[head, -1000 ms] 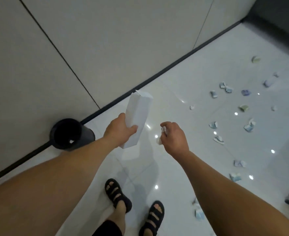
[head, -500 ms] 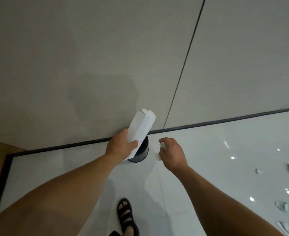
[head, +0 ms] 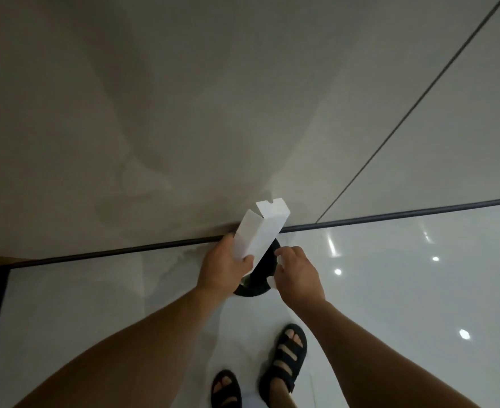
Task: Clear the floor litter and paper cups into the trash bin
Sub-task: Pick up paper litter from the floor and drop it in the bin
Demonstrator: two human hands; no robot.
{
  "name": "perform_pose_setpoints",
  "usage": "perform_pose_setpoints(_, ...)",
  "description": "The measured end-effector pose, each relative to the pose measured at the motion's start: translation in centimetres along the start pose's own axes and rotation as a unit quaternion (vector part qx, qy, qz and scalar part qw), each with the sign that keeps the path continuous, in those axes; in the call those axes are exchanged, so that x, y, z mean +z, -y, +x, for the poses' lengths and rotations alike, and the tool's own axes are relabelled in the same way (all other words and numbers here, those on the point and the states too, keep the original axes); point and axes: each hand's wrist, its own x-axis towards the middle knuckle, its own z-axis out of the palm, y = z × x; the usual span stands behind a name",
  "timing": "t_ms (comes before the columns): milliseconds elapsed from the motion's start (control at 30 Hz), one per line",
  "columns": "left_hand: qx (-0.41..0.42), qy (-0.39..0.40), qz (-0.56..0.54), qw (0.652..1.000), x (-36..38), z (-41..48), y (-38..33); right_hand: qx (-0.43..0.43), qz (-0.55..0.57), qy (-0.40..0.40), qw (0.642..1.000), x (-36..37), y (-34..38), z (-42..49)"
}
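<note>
Left hand (head: 222,267): fingers and thumb wrapped round the lower end of a long white cardboard box (head: 262,231). The box's long axis runs from the grip up and away toward the wall, leaning right. Its opened flap end is farthest from the hand.

Right hand (head: 298,276): fingers curled, pinching small paper scraps (head: 272,282). White shows at the fingertips and below the palm; how many pieces, cannot tell.

Black trash bin (head: 250,293): stands on the glossy floor against the dark skirting strip (head: 390,214). It lies directly below and between the two hands, which cover much of its mouth. The held end of the box sits over the opening; the free end overhangs the far rim toward the wall.

Judgement: drop stage. The right hand is square above the mouth, so letting go should put the scraps in. The box probably needs tipping nearer upright, held end first, or it may catch the far rim and fall outside.

Sandalled feet (head: 288,356) stand just behind the bin.
</note>
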Motion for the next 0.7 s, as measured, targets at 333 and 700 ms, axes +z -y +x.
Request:
perform_pose_setpoints(333, -0.007, 0.012, 0.006, 1.000, 11.0, 11.7, 11.6, 0.032, 0.049, 0.022, 0.998, 12.2, -5.7, 12.2)
perform_pose_setpoints(700, -0.006, 0.084, 0.069, 0.994, 7.0, 9.9, 11.1, 0.074, 0.049, 0.027, 0.996, 11.5, -5.1, 7.4)
